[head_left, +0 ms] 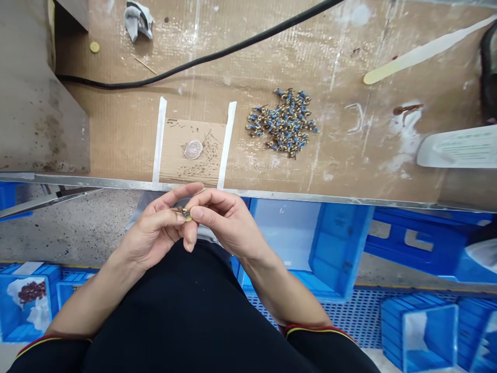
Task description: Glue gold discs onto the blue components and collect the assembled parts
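Note:
My left hand [157,228] and my right hand [221,220] meet over my lap, just below the table's metal edge [310,197]. Both pinch one small brass-and-blue part [182,211] between thumbs and fingertips. On the cardboard-covered table [116,129] lies a pile of several similar small blue and brass parts [283,123], up and to the right of my hands. A small clear round cap [193,149] rests on a cardboard patch held by two white tape strips, straight above my hands.
A black cable [202,58] runs across the table's far side. A wooden stick [423,52] and a white sheet [458,149] lie at right, a crumpled grey rag [137,19] at top. Blue plastic crates [337,248] stand on the floor; one at left [27,300] holds dark pieces.

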Action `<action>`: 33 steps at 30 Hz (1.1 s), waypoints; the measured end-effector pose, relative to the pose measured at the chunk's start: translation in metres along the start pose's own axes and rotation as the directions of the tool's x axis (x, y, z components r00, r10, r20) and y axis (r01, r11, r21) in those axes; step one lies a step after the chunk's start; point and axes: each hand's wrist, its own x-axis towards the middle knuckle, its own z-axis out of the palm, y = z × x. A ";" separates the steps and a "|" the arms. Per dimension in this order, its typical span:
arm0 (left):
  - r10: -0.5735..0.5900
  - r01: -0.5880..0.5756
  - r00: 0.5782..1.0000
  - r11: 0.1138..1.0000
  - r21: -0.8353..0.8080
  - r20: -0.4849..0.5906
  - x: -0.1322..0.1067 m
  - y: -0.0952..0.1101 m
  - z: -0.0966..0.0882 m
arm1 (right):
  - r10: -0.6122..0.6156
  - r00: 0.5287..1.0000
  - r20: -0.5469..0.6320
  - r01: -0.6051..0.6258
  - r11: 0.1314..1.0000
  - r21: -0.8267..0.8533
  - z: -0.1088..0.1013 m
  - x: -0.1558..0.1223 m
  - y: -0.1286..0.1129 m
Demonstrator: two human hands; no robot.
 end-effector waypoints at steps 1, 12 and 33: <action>0.005 -0.005 1.000 1.000 0.005 -0.003 0.000 -0.001 0.001 | -0.001 1.000 0.003 0.001 1.000 0.005 0.000 0.000 -0.001; 0.124 -0.125 0.992 0.980 0.157 0.020 0.002 -0.005 0.006 | -0.060 0.998 -0.031 0.059 0.998 -0.032 -0.004 -0.002 -0.006; 0.539 -0.366 0.828 0.315 0.875 0.153 -0.008 -0.021 0.010 | -0.216 0.966 -0.144 0.158 0.928 -0.337 -0.013 -0.005 -0.011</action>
